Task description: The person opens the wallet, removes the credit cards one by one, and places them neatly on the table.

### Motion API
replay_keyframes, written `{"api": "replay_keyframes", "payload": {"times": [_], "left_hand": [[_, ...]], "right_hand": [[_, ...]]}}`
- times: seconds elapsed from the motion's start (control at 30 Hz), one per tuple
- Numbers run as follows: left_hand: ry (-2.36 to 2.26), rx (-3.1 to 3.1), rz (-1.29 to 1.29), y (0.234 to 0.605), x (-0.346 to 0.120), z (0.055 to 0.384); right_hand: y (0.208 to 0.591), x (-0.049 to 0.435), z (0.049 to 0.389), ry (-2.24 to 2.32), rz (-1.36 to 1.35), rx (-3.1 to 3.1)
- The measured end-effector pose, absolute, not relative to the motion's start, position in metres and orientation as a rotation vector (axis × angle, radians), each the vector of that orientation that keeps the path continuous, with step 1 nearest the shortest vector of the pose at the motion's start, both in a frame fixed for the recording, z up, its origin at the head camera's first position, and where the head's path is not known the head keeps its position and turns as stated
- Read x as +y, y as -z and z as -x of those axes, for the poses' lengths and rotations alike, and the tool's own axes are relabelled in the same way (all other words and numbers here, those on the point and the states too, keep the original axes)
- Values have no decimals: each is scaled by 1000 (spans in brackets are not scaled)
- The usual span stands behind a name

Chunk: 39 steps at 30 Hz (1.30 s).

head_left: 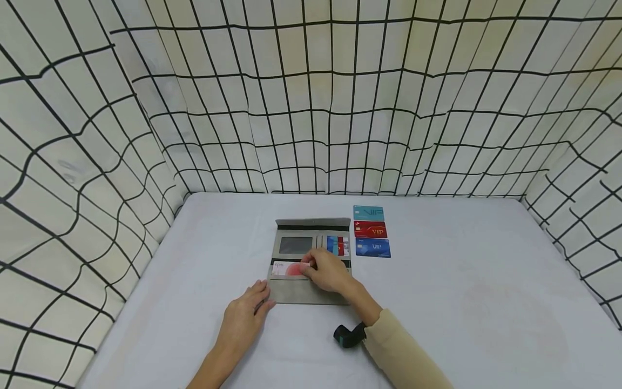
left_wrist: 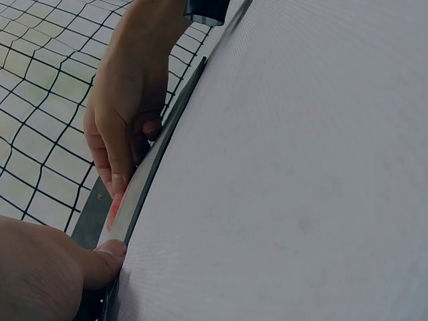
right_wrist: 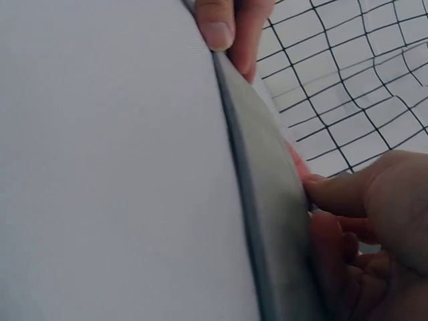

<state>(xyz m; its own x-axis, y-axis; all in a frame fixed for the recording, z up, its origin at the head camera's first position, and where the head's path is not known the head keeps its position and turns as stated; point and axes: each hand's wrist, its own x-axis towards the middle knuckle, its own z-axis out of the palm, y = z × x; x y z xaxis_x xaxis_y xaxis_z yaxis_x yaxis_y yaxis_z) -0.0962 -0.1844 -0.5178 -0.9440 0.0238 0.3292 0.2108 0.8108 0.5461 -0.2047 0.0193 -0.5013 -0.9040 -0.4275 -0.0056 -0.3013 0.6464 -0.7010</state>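
A grey wallet point(head_left: 311, 292) lies unfolded on the white table, with card slots and a dark clear window point(head_left: 296, 245) inside. A white card with a pink-red circle point(head_left: 286, 268) sits along its middle pocket, its lower edge hidden there. My right hand point(head_left: 329, 272) pinches that card's right end between thumb and fingers. At the wallet's near left corner rests my left hand point(head_left: 245, 316), thumb at the front edge and extended fingers along the side. Both wrist views show the hands, left hand point(left_wrist: 43, 267) and right hand point(right_wrist: 381, 221), at the wallet's edge.
Right of the wallet lie a teal card point(head_left: 368, 213), a red card point(head_left: 371, 229) and a blue card point(head_left: 373, 247) in a column. Small blue and red cards point(head_left: 337, 246) show in an upper slot. Black netting point(head_left: 330, 113) over white walls borders the table.
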Motion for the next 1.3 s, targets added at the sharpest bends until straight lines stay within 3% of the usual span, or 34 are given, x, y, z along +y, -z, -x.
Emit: {"api": "replay_keyframes", "payload": {"times": [0.73,1.3], "left_hand": [[872,-2689,184,516,-184,97],[888,-2708,163,516,-183,96]], "right_hand": [[499,14,199,939,634,2829],[503,12,200,1136,530,2806]]}}
